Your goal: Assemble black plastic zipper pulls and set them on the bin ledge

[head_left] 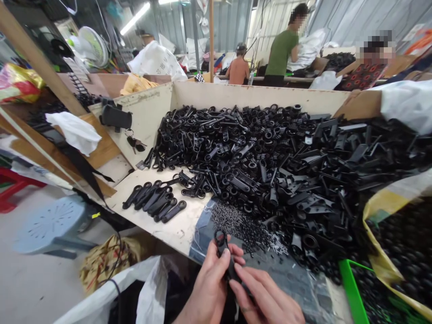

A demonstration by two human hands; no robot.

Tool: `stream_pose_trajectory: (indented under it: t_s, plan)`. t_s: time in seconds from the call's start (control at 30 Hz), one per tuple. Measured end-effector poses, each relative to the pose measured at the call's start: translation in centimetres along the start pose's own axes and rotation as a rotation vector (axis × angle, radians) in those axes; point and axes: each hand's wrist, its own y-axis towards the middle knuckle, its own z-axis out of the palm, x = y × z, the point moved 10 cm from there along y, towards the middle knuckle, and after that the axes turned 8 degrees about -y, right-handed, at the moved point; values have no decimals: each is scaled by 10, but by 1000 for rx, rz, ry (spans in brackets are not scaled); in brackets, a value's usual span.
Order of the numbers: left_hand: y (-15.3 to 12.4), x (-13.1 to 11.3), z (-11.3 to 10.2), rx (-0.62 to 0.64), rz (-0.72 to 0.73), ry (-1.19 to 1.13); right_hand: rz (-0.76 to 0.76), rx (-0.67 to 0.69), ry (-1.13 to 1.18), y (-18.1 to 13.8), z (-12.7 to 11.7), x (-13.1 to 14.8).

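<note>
My left hand is closed around a black ring-ended plastic handle, thumb on top and the ring pointing away from me. My right hand has its thumb and fingers closed at the near end of the same handle, which they partly cover. Just beyond my hands lie many small grey and black pieces and a scatter of silver pins on a dark blue sheet. Similar black handles lie side by side to the left on the pale tabletop.
A large heap of black plastic parts fills the walled table. At right stand a green tray and a yellow-edged bag of black pieces. Keys hang on the left wall. A blue stool stands left; people work behind.
</note>
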Motion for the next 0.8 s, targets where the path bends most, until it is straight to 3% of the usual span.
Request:
stream_pose_trajectory:
  t_s: [0.23,0.6,0.7,0.8]
  plan:
    - [-4,-6,9,14,-12,-3,38,-57,-74,-8,0,0]
    - [-3,1,-2,-34,10,123,52,-37,-43,-11,11,-2]
    - [0,-3,-11,-78,42,216,78,45,-25,-10,17,-7]
    - [1,-10,-18,-107,52,346,237,191,84,-4,22,-24]
